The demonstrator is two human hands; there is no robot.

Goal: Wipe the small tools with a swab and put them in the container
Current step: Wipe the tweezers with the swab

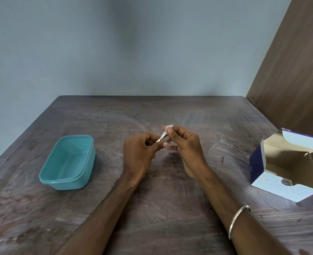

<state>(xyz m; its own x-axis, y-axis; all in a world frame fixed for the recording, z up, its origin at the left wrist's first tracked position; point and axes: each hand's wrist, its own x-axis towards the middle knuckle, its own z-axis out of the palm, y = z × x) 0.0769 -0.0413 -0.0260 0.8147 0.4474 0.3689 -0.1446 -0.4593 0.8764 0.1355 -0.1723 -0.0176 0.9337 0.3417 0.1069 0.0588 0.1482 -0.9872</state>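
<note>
A thin metal tool, like a small file, is held above the middle of the table. My left hand grips its lower end. My right hand pinches a small white swab around the tool's upper end. A teal plastic container stands open on the table to the left of my hands, with nothing visible inside it.
An opened blue and white swab box lies at the table's right side, flap up. The dark wooden table meets a grey wall at the back, and a brown panel rises at the far right.
</note>
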